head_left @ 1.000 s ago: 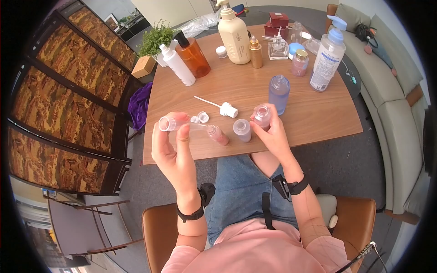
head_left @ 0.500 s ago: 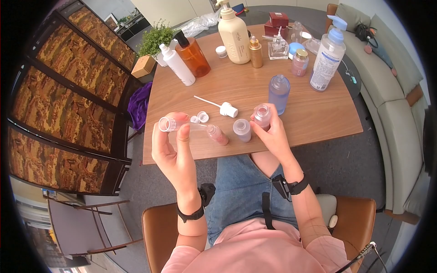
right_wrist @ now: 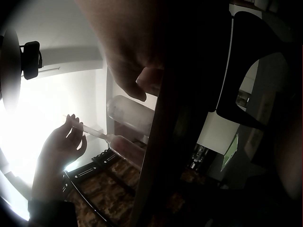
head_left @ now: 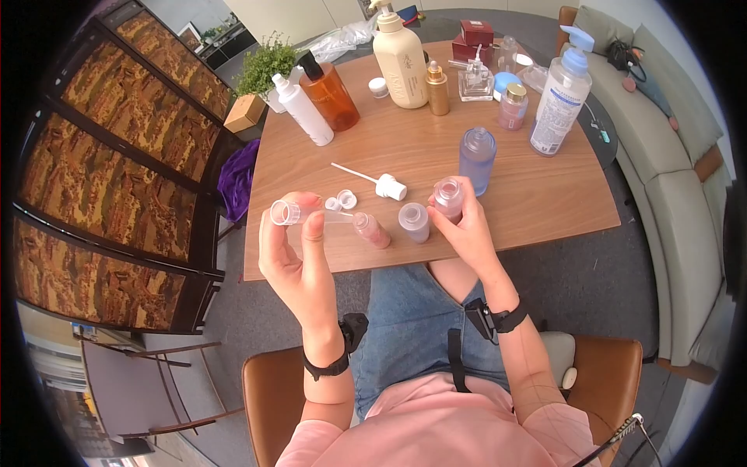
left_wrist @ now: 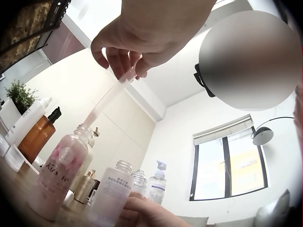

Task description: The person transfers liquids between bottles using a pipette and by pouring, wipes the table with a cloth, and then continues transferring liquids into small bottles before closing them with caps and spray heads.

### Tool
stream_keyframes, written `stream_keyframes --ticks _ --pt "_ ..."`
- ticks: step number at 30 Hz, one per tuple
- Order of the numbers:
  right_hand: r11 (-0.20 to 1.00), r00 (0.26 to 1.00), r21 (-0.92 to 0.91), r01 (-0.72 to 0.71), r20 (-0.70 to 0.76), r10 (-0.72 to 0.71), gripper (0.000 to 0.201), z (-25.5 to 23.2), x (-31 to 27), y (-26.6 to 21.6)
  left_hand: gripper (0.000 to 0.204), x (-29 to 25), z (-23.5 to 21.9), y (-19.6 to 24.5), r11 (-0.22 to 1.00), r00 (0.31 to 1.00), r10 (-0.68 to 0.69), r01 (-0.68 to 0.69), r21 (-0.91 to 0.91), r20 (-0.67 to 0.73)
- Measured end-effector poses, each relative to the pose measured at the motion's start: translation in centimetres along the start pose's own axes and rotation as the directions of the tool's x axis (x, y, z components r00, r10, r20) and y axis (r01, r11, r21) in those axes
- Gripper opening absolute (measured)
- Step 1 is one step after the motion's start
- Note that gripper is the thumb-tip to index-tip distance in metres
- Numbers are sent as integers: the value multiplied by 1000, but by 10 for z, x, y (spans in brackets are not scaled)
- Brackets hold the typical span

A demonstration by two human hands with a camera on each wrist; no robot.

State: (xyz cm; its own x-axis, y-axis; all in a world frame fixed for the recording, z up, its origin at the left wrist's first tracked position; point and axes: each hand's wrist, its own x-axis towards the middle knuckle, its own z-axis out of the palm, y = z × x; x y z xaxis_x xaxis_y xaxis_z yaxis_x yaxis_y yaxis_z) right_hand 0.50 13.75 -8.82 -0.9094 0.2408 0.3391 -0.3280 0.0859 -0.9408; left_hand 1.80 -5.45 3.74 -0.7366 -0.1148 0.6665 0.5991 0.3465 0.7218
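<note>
Left hand (head_left: 296, 268) is raised at the near left of the brown wood-grain counter (head_left: 545, 206), forearm reaching forward from the body, wrist below the fingers in the head view. Its grip is narrow: thumb and fingertips pinch a long, clear plastic tube with a wide, open end (head_left: 285, 212). The tube slants down from the fingers to the mouth of a pink, flower-printed, translucent bottle (left_wrist: 59, 172), which stands upright on the counter; how far the tip enters the neck cannot be told.

Right hand (head_left: 471, 233) is lower, forearm angled inward over the near edge. Grip closed round an uncapped, pale pink, translucent bottle (head_left: 448, 202) — thumb on the near side, fingers round the far side, mouth facing up.

Between the hands: the flower-printed bottle, then an uncapped, frosted lavender bottle (head_left: 415, 226) just beside the right hand. Beyond the right hand stands an open, translucent blue bottle (head_left: 477, 163). A white plastic pump head with a thin dip tube (head_left: 391, 188) lies on its side — near it, two small white plastic caps (head_left: 346, 200), just beyond the tube.
</note>
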Motion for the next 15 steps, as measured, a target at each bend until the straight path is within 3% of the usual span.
stream_keyframes --ticks 15 --pt "1000 1000 -22 14 -1 -14 39 -1 1 0 13 0 1 -4 1000 1000 9 -9 27 15"
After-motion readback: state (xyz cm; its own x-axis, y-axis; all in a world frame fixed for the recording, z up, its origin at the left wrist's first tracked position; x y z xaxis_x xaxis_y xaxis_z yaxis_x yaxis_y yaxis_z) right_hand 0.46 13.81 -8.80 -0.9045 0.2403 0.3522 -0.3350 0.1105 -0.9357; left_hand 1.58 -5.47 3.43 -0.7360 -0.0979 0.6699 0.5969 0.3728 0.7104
